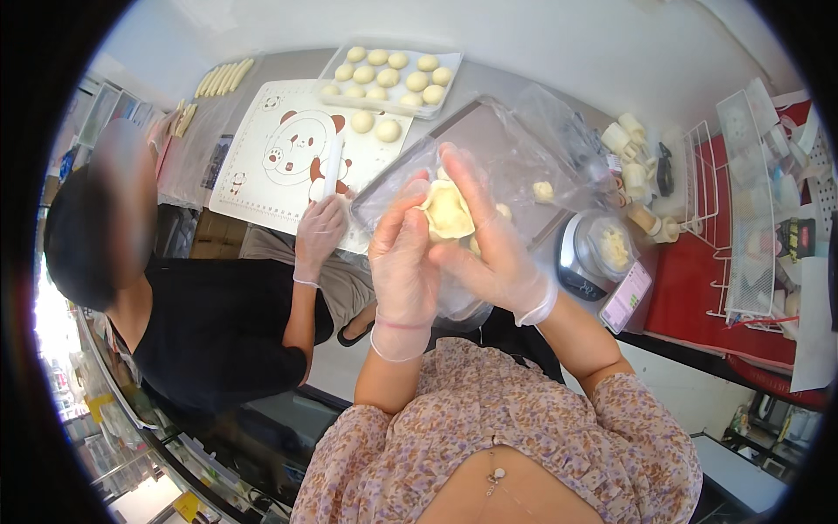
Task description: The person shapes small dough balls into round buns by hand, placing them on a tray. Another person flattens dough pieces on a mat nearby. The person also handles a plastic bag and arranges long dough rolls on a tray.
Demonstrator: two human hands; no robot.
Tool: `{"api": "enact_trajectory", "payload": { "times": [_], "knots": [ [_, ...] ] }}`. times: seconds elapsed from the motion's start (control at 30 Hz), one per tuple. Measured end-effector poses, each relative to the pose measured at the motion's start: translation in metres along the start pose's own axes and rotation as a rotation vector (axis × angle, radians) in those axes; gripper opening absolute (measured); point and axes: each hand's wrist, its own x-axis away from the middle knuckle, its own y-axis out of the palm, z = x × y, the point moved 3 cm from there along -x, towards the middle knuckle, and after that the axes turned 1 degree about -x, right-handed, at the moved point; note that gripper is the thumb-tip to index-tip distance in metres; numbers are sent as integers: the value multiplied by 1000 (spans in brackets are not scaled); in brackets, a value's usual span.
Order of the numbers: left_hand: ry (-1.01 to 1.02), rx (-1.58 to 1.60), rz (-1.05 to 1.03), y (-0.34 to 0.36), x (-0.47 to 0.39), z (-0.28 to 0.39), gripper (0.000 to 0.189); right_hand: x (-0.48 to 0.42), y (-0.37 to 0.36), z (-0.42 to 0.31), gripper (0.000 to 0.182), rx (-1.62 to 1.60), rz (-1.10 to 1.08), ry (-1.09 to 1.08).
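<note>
A cupped piece of pale yellow dough point(449, 213) sits between my two hands above the tray. Thin clear gloves cover both hands. My left hand point(404, 262) grips the dough's left edge, its thumb at the rim. Around the right side curves my right hand point(497, 255), fingers pointing up and thumb below the dough. What lies inside the dough is hard to make out. Beneath is a large grey-brown tray point(481, 128) partly covered with clear plastic film point(533, 121). A small dough lump point(543, 191) rests in it, and others are partly hidden behind my right hand.
On my left a person's gloved hand point(321, 229) holds a white rolling pin point(334, 167) on a panda-print mat point(255, 137). Two dough balls point(388, 131) lie there, near a plastic box point(432, 112) of several more. At right stand a scale point(576, 245), a bowl point(612, 245) and a phone point(625, 298).
</note>
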Motion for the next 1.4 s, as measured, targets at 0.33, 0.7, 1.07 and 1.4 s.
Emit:
{"api": "enact_trajectory", "payload": {
  "times": [0.33, 0.7, 1.07, 1.4],
  "knots": [
    [279, -528, -63, 7, -2, 14, 10, -4, -3, -3, 48, 220, -65, 17],
    [54, -401, -112, 2, 6, 4, 58, 5, -4, 21, 45, 36, 3, 189],
    [-90, -224, -12, -6, 13, 1, 65, 14, -5, 26, 38, -329, -64, 313],
    [-477, 218, -68, -17, 11, -21, 51, 20, -4, 26, 70, 164, -142, 195]
  ]
}}
